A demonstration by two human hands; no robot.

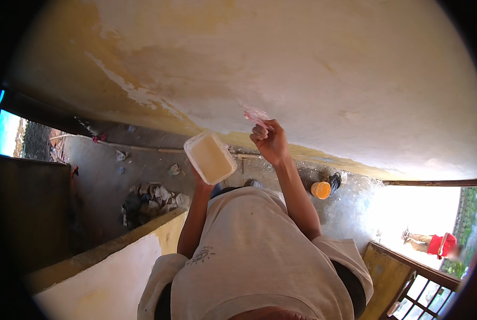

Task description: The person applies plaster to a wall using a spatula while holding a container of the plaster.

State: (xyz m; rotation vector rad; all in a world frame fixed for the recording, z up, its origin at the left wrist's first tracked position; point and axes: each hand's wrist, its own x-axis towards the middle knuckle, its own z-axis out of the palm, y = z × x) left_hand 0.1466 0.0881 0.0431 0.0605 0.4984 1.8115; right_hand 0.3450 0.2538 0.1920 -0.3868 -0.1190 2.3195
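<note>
My left hand [198,178] grips a white rectangular tub [190,153] from below and behind, with most of its fingers hidden. Pale cream-coloured material [212,159] shows inside the tub, and the rim is smeared white. My right hand [270,143] is raised to the right of the tub, its fingers closed on a flat pinkish scraper-like piece [256,115]. That piece lies at the wall [324,80]; whether it touches is hard to tell. White coating covers much of the wall, with older yellow paint [73,58] showing at the left.
A long pole [164,150] lies on the floor along the wall's foot. Rubble and sacks [156,200] are heaped behind a low wall [105,248] on the left. An orange bucket [320,190] stands beside a black bag [335,181]. A person in red [442,245] is outside the bright doorway.
</note>
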